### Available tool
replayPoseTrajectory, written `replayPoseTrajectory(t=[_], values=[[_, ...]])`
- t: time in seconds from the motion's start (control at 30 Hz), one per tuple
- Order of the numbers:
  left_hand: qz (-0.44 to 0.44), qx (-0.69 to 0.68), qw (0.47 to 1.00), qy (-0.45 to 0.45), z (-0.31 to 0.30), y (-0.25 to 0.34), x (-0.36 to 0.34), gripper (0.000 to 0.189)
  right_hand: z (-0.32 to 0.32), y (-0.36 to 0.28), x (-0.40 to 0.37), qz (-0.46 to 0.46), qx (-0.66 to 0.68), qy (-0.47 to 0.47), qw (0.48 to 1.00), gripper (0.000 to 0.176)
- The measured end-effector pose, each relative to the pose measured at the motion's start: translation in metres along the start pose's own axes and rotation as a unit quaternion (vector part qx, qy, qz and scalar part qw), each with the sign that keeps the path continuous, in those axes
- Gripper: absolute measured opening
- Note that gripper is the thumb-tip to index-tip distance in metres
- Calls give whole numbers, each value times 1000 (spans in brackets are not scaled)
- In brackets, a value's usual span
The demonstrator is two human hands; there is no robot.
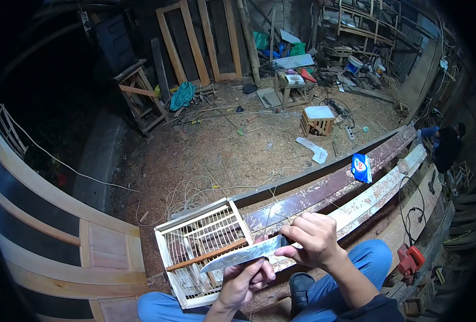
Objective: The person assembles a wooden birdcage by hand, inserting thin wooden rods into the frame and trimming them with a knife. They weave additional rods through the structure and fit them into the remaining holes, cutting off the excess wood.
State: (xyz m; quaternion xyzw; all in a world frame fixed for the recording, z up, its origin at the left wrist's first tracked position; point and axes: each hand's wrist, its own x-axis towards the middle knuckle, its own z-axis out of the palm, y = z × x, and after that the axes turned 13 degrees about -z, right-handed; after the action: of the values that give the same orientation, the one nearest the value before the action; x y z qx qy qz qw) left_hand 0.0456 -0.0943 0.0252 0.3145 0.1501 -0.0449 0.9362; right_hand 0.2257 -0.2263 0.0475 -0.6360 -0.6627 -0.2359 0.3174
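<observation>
My right hand (314, 236) is closed around the handle of a large knife (240, 255), whose broad grey blade points left. Just below the blade is my left hand (244, 280), its fingers curled and pinched together; the blade covers part of them, and what they hold, if anything, cannot be made out. Behind the knife and to its left lies a wooden cage (160, 249), a pale frame with many thin bars. A brown wooden strip (195, 258) crosses the cage, and the blade overlaps its right end in view.
Long planks (297, 203) run toward the upper right, bearing a blue packet (361, 168). At right lies a red power tool (409, 261) with a cord. A slatted stool (318, 119), cables and wood shavings cover the floor. Another person (448, 142) is at far right.
</observation>
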Motion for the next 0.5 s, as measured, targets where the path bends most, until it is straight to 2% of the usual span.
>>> replayPoseTrajectory(t=[0.13,0.3,0.4,0.5], values=[[-6,-22,1000,-18,-1,0,1,37,-2,2,-1,-1,4,1,1000,44],[5,8,1000,11,-1,2,1,24,-5,3,1,-1,1,-4,1000,44],[25,-9,999,21,1,4,2,22,-4,1,2,-2,2,-9,1000,45],[18,-68,997,-37,-14,-5,3,26,-3,0,2,-7,12,-11,1000,45]])
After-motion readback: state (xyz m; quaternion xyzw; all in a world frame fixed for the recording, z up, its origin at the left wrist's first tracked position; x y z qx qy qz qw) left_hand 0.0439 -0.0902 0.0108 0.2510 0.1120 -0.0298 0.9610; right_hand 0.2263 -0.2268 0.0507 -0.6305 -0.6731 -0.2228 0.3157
